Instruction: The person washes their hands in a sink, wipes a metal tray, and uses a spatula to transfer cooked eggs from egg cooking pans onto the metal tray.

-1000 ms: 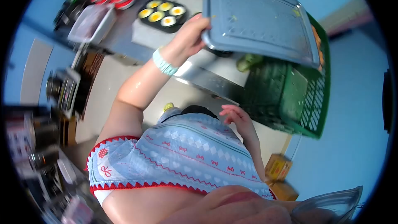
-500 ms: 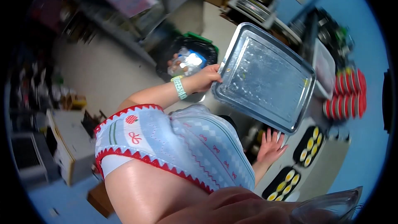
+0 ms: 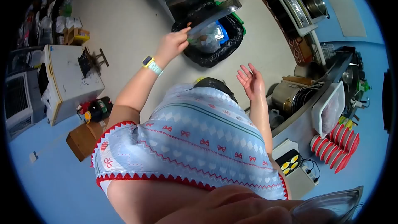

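Observation:
My left hand [image 3: 174, 43], with a watch on its wrist, grips one end of a metal baking tray [image 3: 217, 14]. The tray is tipped up steeply, so mostly its edge and one side show. Beneath it stands a bin [image 3: 209, 61] lined with a black bag. Clear plastic and something blue [image 3: 224, 31] lie inside the bin. My right hand [image 3: 253, 84] is held in the air, palm up and fingers apart, holding nothing. It is right of the bin and does not touch the tray.
To the right runs a counter with a large pot [image 3: 286, 95], a white tub [image 3: 328, 110] and stacked red-rimmed containers [image 3: 336, 145]. A black mould with eggs [image 3: 287, 161] sits lower right. A stove [image 3: 296, 10] is at upper right. A white fridge [image 3: 72, 79] and cardboard box [image 3: 85, 141] are left.
My body has turned toward the bin. The tray went from lying broad side up over the counter side to tilted on edge above the bin. My right hand stayed open.

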`<state>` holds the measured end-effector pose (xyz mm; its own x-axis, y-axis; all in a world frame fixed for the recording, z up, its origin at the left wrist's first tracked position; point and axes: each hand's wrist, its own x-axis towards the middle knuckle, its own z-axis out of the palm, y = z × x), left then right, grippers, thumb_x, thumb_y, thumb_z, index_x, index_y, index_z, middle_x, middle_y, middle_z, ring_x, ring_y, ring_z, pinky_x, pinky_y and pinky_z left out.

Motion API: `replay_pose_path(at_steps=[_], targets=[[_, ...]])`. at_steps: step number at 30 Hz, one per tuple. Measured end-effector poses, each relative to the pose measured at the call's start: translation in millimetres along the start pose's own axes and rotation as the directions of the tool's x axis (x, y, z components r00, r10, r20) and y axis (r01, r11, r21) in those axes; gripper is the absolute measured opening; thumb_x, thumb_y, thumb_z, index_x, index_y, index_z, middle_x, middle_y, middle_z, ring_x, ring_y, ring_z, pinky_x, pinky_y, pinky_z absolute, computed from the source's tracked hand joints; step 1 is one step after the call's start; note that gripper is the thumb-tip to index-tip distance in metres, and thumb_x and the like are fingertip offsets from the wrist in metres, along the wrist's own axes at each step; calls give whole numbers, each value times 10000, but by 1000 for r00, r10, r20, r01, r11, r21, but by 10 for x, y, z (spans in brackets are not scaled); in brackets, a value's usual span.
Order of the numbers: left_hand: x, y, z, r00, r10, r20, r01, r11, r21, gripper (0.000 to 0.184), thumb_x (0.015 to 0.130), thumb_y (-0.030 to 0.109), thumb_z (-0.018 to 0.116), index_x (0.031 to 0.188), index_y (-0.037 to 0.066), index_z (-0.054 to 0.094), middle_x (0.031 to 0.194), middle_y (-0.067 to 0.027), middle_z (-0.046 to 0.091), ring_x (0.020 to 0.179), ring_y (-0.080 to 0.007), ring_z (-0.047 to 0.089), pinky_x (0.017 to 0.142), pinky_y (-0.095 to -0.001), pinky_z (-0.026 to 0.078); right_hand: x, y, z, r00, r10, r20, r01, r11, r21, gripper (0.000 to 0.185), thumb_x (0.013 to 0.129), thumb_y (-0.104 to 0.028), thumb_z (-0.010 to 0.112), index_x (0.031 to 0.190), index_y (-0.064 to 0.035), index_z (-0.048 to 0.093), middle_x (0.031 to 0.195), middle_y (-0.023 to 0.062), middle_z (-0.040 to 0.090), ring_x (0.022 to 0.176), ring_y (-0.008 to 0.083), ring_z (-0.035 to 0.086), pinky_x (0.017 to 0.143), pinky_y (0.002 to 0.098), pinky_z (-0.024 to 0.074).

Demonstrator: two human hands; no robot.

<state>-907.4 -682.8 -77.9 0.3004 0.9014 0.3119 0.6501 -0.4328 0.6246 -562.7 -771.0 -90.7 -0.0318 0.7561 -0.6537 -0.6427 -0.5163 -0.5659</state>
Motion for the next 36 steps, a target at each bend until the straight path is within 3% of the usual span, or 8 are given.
replay_pose_path(at_steps=[5, 8, 11, 13, 20, 27, 30, 36], targets=[[53, -482, 608, 994, -17, -111, 26, 996, 82, 140, 735, 34, 642, 727, 0, 506, 1095, -99, 642, 817, -301, 637, 703, -359, 529, 77, -223, -162, 999, 40, -35, -42, 997, -59, 446, 966, -243, 359, 1350, -16, 332, 1241, 216, 508, 962, 303, 613, 870, 398, 510], [29, -493, 722, 976, 86, -198, -74, 995, 67, 155, 725, 8, 646, 708, 3, 491, 1086, -81, 650, 826, -290, 641, 712, -341, 532, 57, -346, -384, 1000, -13, 14, 14, 999, -41, 423, 969, -235, 337, 1327, -12, 355, 1232, 221, 518, 957, 301, 615, 869, 395, 510], [13, -560, 621, 972, 59, -229, -41, 996, 83, 160, 718, -22, 637, 695, 6, 481, 1074, -67, 657, 807, -276, 647, 681, -338, 533, 21, -389, -483, 998, -14, -56, 12, 1000, -29, 410, 969, -226, 321, 1314, -9, 364, 1235, 230, 516, 949, 300, 618, 870, 393, 510], [-56, -608, 516, 971, -137, -198, 154, 985, 74, 113, 728, -9, 641, 715, 5, 530, 1047, -71, 664, 839, -283, 646, 707, -345, 540, -6, -373, -501, 996, -10, -84, 10, 1000, -9, 397, 966, -217, 331, 1299, -6, 375, 1225, 232, 523, 934, 300, 624, 873, 395, 508], [-429, -1222, 695, 959, -135, -249, 188, 961, 203, 77, 748, -20, 591, 698, 23, 552, 1000, -54, 677, 783, -269, 644, 667, -337, 534, -41, -157, -455, 992, -19, -121, 21, 1000, 19, 358, 958, -202, 350, 1247, -1, 410, 1184, 232, 546, 915, 299, 631, 869, 394, 509], [-303, -1312, 633, 955, -90, -284, 115, 991, 72, 75, 745, -10, 594, 701, 44, 567, 962, -53, 682, 772, -257, 646, 654, -333, 534, -34, -46, -299, 993, -16, -121, 23, 998, 52, 351, 957, -205, 346, 1232, 0, 422, 1172, 227, 552, 922, 292, 625, 863, 389, 507], [-378, -1539, 685, 952, -90, -293, 171, 949, 264, 91, 741, -15, 596, 684, 35, 546, 971, -47, 683, 731, -257, 636, 623, -330, 520, -37, 22, -294, 987, -12, -158, 15, 1000, 18, 345, 957, -206, 346, 1221, 0, 431, 1166, 227, 556, 917, 289, 626, 867, 388, 503], [-54, -1055, 371, 958, 12, -287, 34, 987, 155, 132, 752, -18, 570, 654, 39, 502, 985, -41, 680, 708, -254, 629, 621, -328, 519, -35, 79, -321, 988, -16, -152, 21, 999, 29, 339, 957, -214, 354, 1205, 2, 439, 1155, 223, 564, 919, 289, 626, 867, 386, 504]])
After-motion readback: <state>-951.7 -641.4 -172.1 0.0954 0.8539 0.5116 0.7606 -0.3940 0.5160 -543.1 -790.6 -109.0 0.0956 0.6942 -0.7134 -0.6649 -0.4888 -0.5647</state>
